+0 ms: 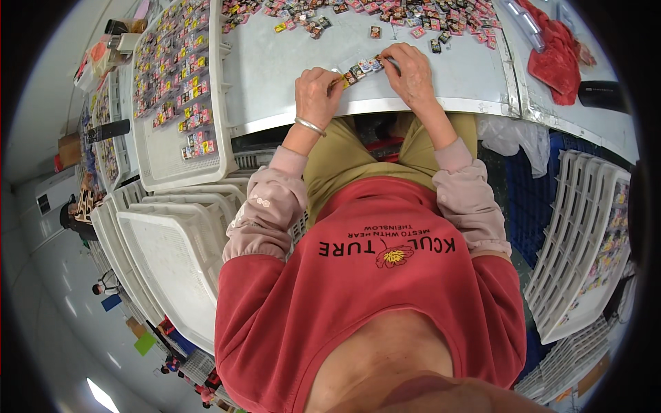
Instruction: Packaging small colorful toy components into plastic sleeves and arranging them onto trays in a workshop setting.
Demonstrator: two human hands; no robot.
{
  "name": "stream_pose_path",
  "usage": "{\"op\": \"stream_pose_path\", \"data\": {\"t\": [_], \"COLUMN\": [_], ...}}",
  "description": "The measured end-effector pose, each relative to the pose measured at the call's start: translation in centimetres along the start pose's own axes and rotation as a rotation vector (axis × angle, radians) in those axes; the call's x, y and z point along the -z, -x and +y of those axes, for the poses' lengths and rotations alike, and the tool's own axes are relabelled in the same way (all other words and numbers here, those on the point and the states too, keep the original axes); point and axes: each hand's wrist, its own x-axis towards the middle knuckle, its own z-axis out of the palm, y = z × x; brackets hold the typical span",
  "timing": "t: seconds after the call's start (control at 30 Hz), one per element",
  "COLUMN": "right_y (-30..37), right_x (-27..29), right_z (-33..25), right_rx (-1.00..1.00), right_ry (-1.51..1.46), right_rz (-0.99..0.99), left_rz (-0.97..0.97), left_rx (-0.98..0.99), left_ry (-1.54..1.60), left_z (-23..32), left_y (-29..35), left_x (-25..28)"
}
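Note:
A short row of small printed blocks (363, 69), dark, white and yellow, lies slantwise over the metal table near its front edge. My left hand (318, 96), with a silver bangle at the wrist, is closed with the fingertips pinching the yellow left end of the row. At the other end my right hand (412, 77) is closed too, thumb and forefinger pressed on the last block. Whether the row touches the tabletop I cannot tell. Farther back, a wide heap of loose small blocks (413, 15) in pink, black and yellow covers the table.
To the left a white plastic tray (225, 131) holds many grouped blocks in rows. Below it are stacked white trays (169, 268). More trays (575, 241) stand at the right, by a white plastic bag (516, 138). A red cloth (556, 65) lies on the right-hand table.

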Motion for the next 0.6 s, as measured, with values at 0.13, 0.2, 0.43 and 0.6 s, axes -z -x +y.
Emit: {"op": "stream_pose_path", "data": {"t": [0.13,0.2,0.43,0.6], "right_y": [-0.2,-0.1,-0.6,-1.5], "right_x": [0.2,0.2,1.7,2.9], "right_z": [-0.1,-0.2,0.8,0.7], "right_rx": [0.012,0.005,-0.268,-0.010], "right_ry": [0.013,0.005,-0.312,-0.138], "right_rz": [-0.007,0.000,-0.171,-0.358], "left_rz": [0.048,0.058,-0.030,-0.095], "left_rx": [-0.030,0.020,-0.006,-0.085], "left_ry": [0.081,0.106,0.028,0.043], "left_z": [-0.4,-0.4,1.7,-1.0], "left_y": [0.1,0.7,1.4,0.6], "left_x": [-0.3,0.0,0.1,-0.3]}}
